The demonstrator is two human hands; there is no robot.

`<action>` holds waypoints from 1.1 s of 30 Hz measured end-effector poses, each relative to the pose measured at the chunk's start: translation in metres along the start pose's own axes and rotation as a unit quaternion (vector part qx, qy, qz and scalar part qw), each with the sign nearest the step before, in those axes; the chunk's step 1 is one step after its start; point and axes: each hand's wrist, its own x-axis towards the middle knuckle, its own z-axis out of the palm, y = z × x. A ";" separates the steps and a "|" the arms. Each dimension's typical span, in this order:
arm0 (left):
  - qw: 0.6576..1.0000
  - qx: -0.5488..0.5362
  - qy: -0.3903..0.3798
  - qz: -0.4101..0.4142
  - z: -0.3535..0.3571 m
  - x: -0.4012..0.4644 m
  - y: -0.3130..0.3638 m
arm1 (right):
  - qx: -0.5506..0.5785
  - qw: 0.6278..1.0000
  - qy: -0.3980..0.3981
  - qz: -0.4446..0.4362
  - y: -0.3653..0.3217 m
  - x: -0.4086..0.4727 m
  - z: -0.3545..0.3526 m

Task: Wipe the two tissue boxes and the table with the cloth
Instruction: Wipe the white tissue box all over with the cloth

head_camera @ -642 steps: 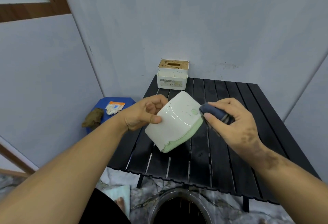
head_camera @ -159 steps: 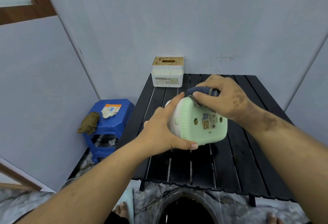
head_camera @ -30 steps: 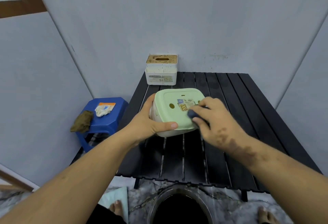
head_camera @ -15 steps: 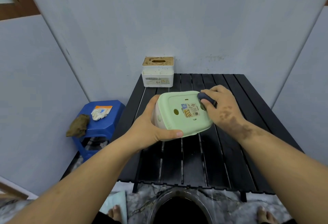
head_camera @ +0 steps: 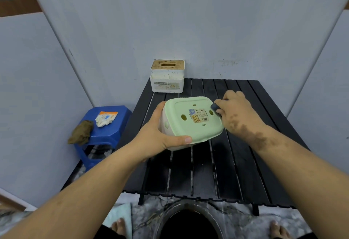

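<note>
Hands (head_camera: pixel 154 134) around green tissue box (head_camera: pixel 190 119).

green box: smooth pale-green plastic tissue box (head_camera: pixel 190 123), paper label
far box: speckled white plastic tissue box (head_camera: pixel 167 83), wood-look lid
table: matt black slatted table (head_camera: pixel 236 163)
cloth: dark blue cloth (head_camera: pixel 215 107)

Place: a plain corner of a home, likely a utility or spare room.
Walls: bare pale grey panels meet at angles behind the table (head_camera: pixel 245 163); brown wooden window trim (head_camera: pixel 20 2) at far left.
Furniture: low black slatted folding table; small blue plastic stool (head_camera: pixel 105 134) to its left.
Floor: marbled stone tile (head_camera: pixel 143 212); bare feet (head_camera: pixel 119 227) near.
Household items: speckled white tissue box (head_camera: pixel 167 81) at the far table edge.
</note>
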 end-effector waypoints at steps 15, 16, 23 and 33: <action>1.000 0.018 -0.003 0.025 0.006 -0.001 0.006 | 0.177 0.970 0.039 -0.160 -0.051 -0.055 -0.008; 1.000 0.017 -0.003 0.023 0.006 -0.001 0.005 | 0.175 0.968 0.039 -0.178 -0.052 -0.054 -0.009; 1.000 0.004 -0.019 0.022 0.003 0.001 0.003 | 0.214 0.955 0.106 -0.178 -0.043 -0.045 0.006; 0.999 0.021 -0.038 0.031 -0.004 0.004 -0.002 | 0.225 0.963 0.149 -0.016 -0.037 -0.013 0.012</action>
